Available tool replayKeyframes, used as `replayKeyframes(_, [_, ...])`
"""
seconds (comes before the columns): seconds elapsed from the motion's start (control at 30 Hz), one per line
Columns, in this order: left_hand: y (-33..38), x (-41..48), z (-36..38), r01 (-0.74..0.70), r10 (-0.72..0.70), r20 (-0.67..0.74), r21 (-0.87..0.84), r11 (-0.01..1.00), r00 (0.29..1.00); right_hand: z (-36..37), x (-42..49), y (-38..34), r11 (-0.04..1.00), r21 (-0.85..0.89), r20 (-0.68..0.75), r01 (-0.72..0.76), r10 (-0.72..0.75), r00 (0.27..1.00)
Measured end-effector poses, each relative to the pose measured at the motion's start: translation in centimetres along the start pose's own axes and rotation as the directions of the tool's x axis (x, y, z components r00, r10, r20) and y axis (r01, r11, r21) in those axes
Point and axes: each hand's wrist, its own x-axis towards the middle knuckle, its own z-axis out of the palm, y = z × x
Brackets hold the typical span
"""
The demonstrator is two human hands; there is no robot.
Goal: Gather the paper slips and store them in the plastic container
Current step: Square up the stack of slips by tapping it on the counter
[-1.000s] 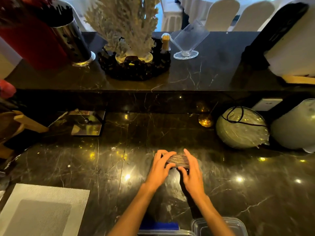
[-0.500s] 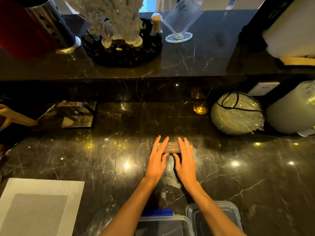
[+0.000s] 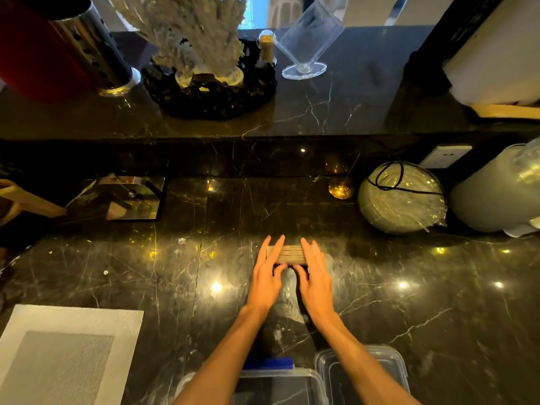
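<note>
A thick stack of paper slips (image 3: 287,254) stands on edge on the black marble counter (image 3: 175,273), in the middle of the view. My left hand (image 3: 267,276) presses its left end and my right hand (image 3: 315,276) its right end, fingers stretched forward along the stack and thumbs meeting at its near side. Near the bottom edge, under my forearms, lie a clear plastic container (image 3: 391,372) and a clear lid with a blue clip (image 3: 268,364).
A raised shelf behind holds a white coral piece (image 3: 193,33), a metal cylinder (image 3: 99,51) and a clear stand (image 3: 306,45). A wrapped round object with a black cord (image 3: 401,197) sits right, a metal holder (image 3: 128,197) left, a grey placemat (image 3: 61,355) bottom left.
The fingers of both hands have straightened out along the stack of slips, which stays squeezed between them. The camera has tilted down, so the containers show more.
</note>
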Motion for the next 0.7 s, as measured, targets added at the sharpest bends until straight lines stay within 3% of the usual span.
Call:
replayKeyframes(0.3, [0.5,-1.2,-0.6,0.039,-0.039,0.023,0.014,0.999,0.999,-0.4,-0.6,0.0,1.0,-0.02,0.039,-0.015,0.016,0.999])
replayKeyframes(0.43, [0.7,-2.0,-1.0,-0.011,0.011,-0.054,0.013,1.0,0.998,-0.8,-1.1,-0.6,0.996,-0.02,-0.028,0.091,-0.092,0.995])
replayKeyframes(0.6, [1.3,-3.2,-1.1,0.053,-0.063,0.103,0.096,0.994,0.993,-1.9,-2.5,-1.3,1.0,0.012,0.05,0.007,-0.008,0.999])
replayKeyframes(0.7, [2.0,-2.8,-2.8,0.052,-0.117,0.234,0.269,0.962,0.965,-4.2,-1.3,-3.7,0.985,-0.151,0.273,-0.078,0.118,0.955])
